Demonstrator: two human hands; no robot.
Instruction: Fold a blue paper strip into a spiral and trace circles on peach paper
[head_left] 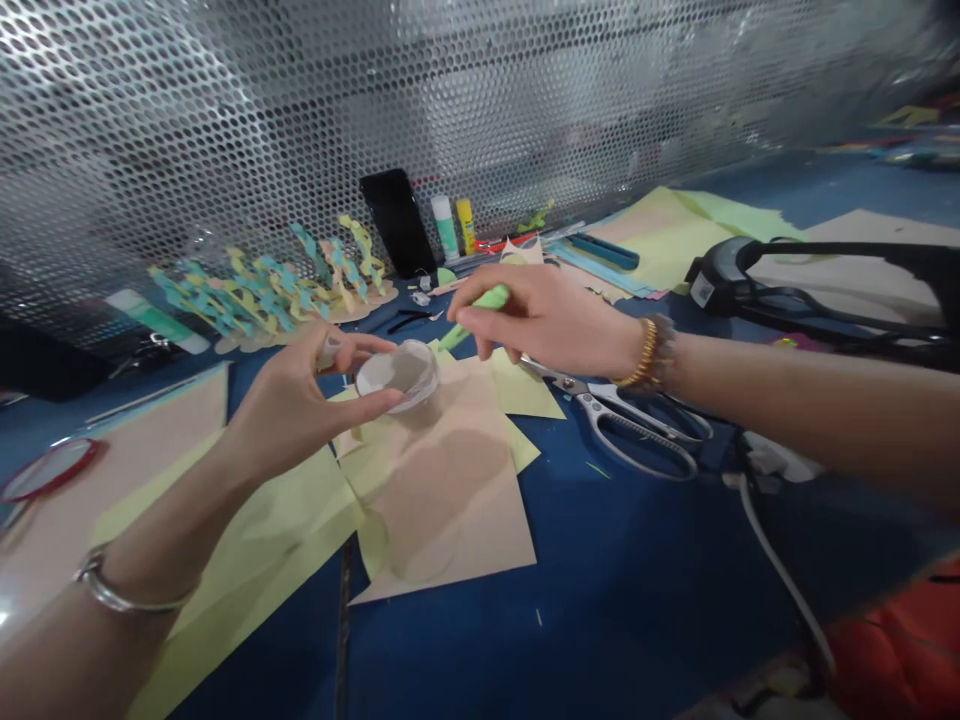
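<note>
My left hand (315, 385) grips a small round translucent lid or shallow cup (401, 375) between thumb and fingers, over a sheet of pinkish paper (457, 500). A faint round outline shows on that sheet. In my right hand (544, 318) is a light green pen (472, 315), its lower end pointing down beside the round piece's far right rim. Whether the tip touches the paper I cannot tell. Scissors (626, 415) with metal handles lie below my right wrist, their blades partly hidden by the hand. Yellow paper (529, 385) sticks out under the pink sheet.
Curled paper strips on round bases (277, 285) stand at the back left, near a glue stick (157, 320). A black phone (397, 222) leans against the perforated metal screen (480, 100). Black headgear (825, 285) and a white cable (784, 570) lie at right. A red-rimmed round object (52, 470) lies left.
</note>
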